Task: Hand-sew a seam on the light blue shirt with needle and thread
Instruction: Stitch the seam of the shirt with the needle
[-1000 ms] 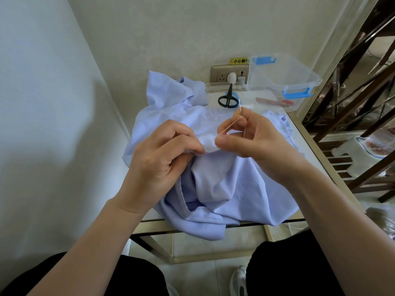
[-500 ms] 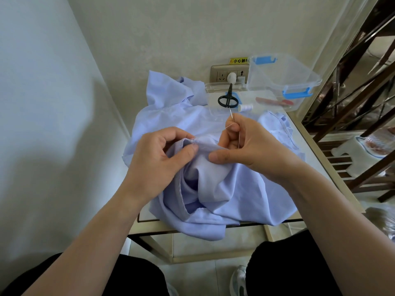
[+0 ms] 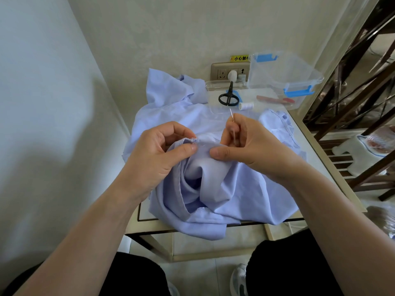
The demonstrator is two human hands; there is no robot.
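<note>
light blue shirt (image 3: 224,189) sits bunched on the counter (image 3: 313,159), with the front fold hanging over the near edge. left hand (image 3: 158,159) grip: thumb and forefinger pinch the frayed seam edge. right hand (image 3: 252,144) grip: thumb on the fabric just beside, fingers pinching the needle (image 3: 231,114), which points up and away. thread (image 3: 234,133) is faint, trailing down. scissors (image 3: 228,97), white spool (image 3: 246,105) and clear box (image 3: 284,75) are behind the shirt.

Pale textured walls (image 3: 171,28) meet in a corner; small cream-topped table (image 3: 146,211) set against them; wall socket (image 3: 222,71) behind; dark wooden railing (image 3: 363,86) at right; tiled floor (image 3: 203,274) below.
</note>
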